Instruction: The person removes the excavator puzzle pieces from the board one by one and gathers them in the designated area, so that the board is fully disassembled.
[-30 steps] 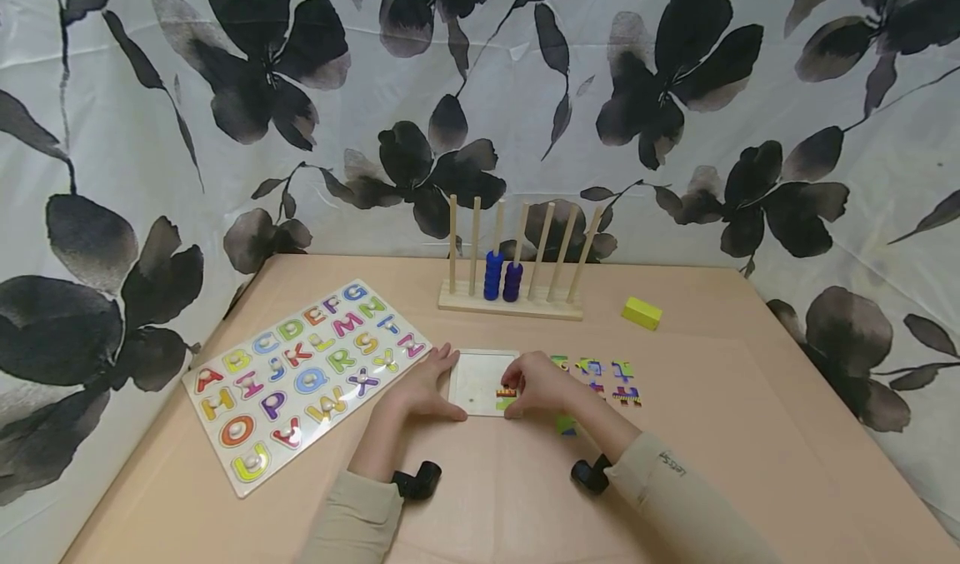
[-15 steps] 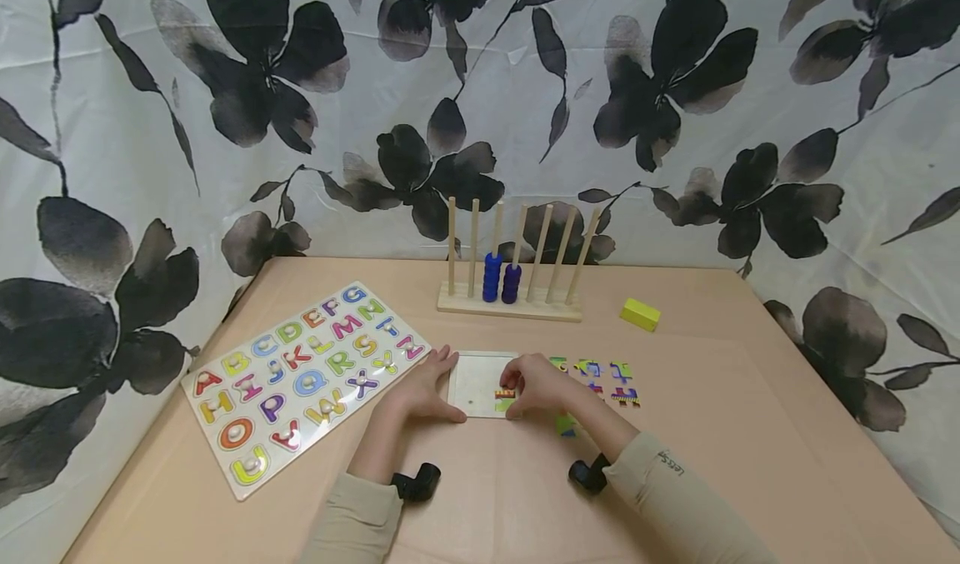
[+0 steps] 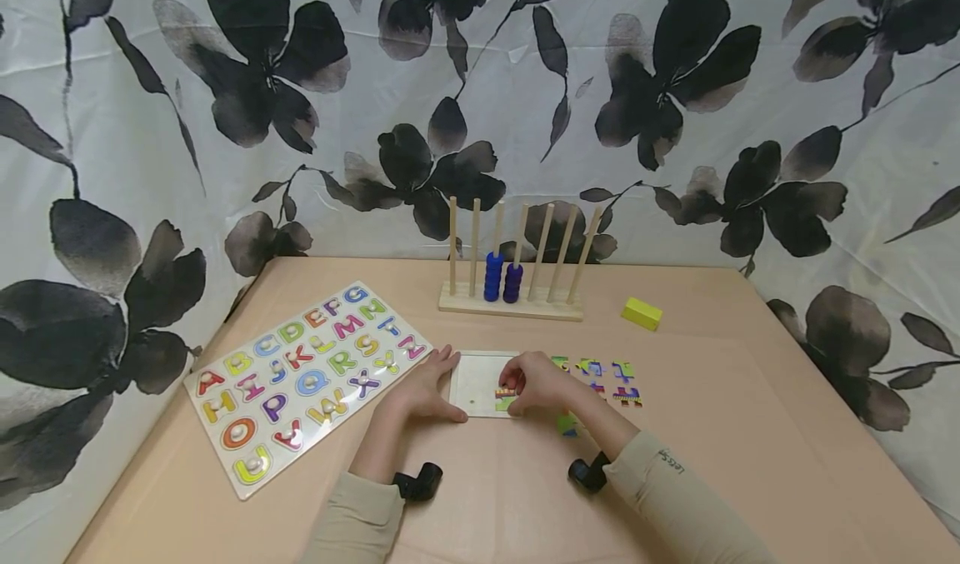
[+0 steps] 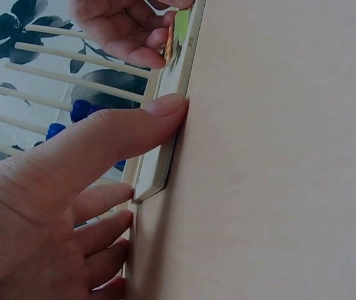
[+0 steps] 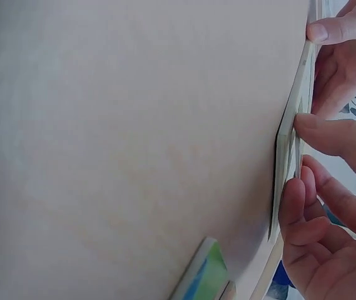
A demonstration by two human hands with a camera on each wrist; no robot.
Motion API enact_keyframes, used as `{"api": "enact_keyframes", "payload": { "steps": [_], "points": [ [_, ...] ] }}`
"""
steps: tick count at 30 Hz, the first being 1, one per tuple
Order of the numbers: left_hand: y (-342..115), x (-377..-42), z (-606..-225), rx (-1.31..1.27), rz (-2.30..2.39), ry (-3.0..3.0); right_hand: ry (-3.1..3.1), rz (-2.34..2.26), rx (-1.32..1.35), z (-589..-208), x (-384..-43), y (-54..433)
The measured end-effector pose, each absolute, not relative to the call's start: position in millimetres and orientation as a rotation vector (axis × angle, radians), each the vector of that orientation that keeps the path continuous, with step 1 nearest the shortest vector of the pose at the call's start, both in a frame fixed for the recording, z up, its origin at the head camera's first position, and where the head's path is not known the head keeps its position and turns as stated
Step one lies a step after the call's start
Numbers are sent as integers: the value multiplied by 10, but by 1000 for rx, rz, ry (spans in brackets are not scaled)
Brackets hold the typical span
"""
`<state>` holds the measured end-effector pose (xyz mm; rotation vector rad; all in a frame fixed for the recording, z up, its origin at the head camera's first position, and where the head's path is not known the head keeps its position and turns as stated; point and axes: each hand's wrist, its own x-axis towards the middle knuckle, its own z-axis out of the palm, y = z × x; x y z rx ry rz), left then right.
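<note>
A small white puzzle tray (image 3: 474, 381) lies flat on the table, with a green, red and yellow puzzle piece (image 3: 504, 402) at its near right corner. My left hand (image 3: 422, 391) holds the tray's left end, thumb (image 4: 165, 106) on the near edge and fingers along the left side. At the right end, my right hand (image 3: 542, 386) has its thumb and curled fingertips on the piece, pinching it; its fingers partly cover the piece. Several loose colourful puzzle pieces (image 3: 624, 372) lie right of that hand. One green and blue piece (image 5: 208, 272) lies nearer, partly behind the forearm.
An alphabet board (image 3: 307, 385) with colourful letters lies tilted at the left, close to my left hand. Behind the tray stands a wooden peg rack (image 3: 510, 304) with blue and purple beads on two pegs. A yellow block (image 3: 641, 313) sits at back right.
My right thumb and fingertips shift very slightly on the puzzle piece. The left hand, the tray and the loose pieces stay where they are.
</note>
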<state>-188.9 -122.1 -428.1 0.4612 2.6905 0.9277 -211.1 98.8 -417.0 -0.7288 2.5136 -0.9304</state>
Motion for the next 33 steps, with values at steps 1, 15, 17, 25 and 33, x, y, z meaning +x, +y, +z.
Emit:
{"api": "enact_keyframes", "payload": {
  "steps": [1, 15, 17, 25, 33],
  "points": [
    [-1219, -1888, -4279, 463, 929, 2689, 2514, -933, -732, -4167, -2109, 989],
    [-1225, -1877, -4283, 468, 893, 2693, 2510, -995, -680, -4132, -2073, 1087],
    [-1227, -1876, -4281, 471, 892, 2693, 2514, -994, -670, -4138, -2070, 1119],
    [-1235, -1871, -4273, 488, 896, 2692, 2527, -1008, -665, -4133, -2030, 1253],
    [-1239, -1887, -4277, 492, 884, 2687, 2548, -1019, -728, -4142, -1980, 1475]
  ]
}}
